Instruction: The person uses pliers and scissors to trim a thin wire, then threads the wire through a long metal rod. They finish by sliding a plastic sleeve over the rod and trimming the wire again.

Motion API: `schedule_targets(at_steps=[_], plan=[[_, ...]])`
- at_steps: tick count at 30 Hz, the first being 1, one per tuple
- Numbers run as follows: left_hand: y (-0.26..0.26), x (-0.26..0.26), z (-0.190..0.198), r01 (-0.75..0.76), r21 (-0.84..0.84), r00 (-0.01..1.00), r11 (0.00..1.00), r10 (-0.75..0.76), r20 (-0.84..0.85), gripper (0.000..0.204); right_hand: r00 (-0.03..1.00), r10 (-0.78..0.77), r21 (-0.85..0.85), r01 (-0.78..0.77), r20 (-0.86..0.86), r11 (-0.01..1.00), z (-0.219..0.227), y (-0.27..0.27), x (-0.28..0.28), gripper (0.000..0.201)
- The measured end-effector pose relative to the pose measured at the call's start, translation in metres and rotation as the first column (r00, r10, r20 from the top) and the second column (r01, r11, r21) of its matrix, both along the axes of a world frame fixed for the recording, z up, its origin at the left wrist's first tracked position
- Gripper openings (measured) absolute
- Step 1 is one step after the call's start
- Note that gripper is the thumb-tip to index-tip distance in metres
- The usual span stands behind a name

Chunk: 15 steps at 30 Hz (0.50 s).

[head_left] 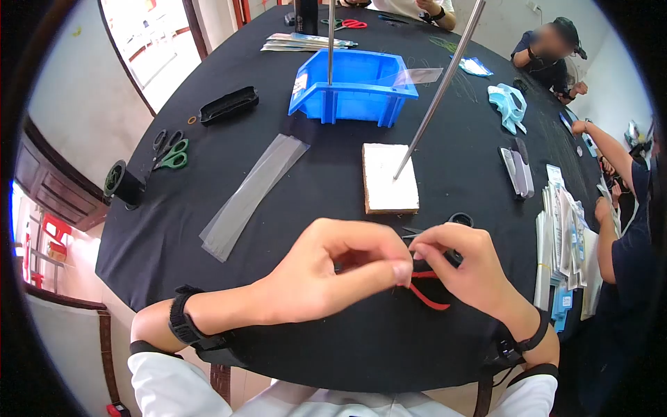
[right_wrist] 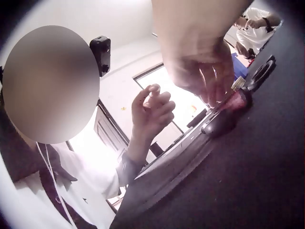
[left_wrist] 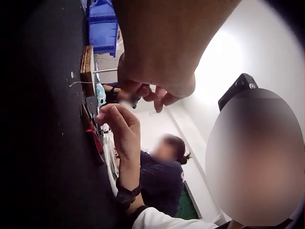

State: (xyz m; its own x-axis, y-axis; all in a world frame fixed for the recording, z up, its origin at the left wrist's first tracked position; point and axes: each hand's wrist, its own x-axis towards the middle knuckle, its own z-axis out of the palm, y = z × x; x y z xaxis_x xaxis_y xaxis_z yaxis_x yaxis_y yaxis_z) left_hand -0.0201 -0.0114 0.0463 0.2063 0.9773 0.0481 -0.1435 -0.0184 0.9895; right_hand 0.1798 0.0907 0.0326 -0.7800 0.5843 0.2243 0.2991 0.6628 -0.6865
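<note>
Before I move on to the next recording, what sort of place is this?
Probably a shared craft or hand-assembly room: a black-covered table holds a blue bin, a stapler and green-handled scissors, with other people around it.

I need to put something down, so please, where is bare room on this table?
Bare cloth lies between the clear strips and the white block, and between block and stapler. Crowded: by the red handles near the right hand, and at the packets.
</note>
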Motion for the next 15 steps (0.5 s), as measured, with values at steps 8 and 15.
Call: schedule_targets(at_steps=[8, 15], plan=[[-0.003, -0.003, 0.007, 0.102, 0.175, 0.984, 0.979, -0.074, -0.164, 0.009, 0.985, 0.170, -0.142, -0.173, -0.034, 0.975, -0.008, -0.013, -0.023, 0.011], [-0.005, -0.003, 0.009, 0.159, 0.183, 0.984, 0.970, -0.141, -0.109, 0.009, 0.926, 0.349, -0.114, -0.365, -0.142, 0.924, -0.026, -0.021, -0.044, 0.013]])
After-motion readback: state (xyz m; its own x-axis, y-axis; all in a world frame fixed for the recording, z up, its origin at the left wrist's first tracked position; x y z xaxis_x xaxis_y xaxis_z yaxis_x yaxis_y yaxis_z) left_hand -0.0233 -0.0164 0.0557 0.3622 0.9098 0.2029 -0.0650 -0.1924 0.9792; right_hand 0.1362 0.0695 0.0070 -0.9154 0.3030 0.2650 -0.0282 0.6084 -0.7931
